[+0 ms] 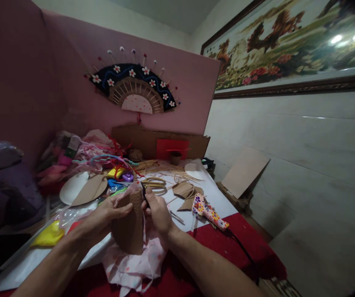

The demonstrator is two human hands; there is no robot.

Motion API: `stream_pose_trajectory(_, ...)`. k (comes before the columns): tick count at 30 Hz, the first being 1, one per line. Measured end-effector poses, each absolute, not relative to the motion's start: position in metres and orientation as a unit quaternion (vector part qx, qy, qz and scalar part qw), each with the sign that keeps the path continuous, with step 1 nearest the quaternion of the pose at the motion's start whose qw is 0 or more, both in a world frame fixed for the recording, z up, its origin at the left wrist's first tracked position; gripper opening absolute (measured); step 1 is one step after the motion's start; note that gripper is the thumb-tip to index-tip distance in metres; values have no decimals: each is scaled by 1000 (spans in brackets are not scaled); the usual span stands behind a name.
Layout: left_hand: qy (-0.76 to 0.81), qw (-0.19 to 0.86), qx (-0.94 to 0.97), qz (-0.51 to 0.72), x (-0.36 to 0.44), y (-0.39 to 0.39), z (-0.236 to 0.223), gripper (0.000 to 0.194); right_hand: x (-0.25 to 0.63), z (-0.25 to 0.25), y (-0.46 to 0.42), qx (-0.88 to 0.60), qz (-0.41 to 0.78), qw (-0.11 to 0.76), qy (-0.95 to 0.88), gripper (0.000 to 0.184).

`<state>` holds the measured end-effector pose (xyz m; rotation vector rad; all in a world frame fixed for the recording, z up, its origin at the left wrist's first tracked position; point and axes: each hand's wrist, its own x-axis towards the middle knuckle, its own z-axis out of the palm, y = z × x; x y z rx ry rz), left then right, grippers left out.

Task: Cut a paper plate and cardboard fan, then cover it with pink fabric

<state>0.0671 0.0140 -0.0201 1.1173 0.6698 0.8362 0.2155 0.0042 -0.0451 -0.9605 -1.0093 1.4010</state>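
My left hand point(115, 212) is closed on a brown half-round piece of cardboard point(128, 231), thumb on its face. Pale pink dotted fabric point(134, 262) lies behind the cardboard, shows above its top edge and hangs below it. My right hand point(158, 212) is closed at the cardboard's right edge, around a small dark-handled tool point(144, 193); its working end is hidden, so I cannot tell its kind. Just beyond my hands lie gold-handled scissors point(155, 185). A flower-patterned glue gun point(210, 212) rests to the right of my right hand.
A white sheet point(217, 198) and red cloth point(242, 243) cover the table. Cardboard scraps point(185, 190) lie beyond my right hand. At left are a round disc point(98, 187), a yellow packet point(49, 235) and piled fabric point(87, 146). A decorated fan point(134, 82) hangs behind.
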Motion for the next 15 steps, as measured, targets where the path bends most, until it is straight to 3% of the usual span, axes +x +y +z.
stream_pose_trajectory(15, 297, 723, 495, 380, 68, 10, -17, 31, 213, -48, 8, -387, 615, 568, -388, 59)
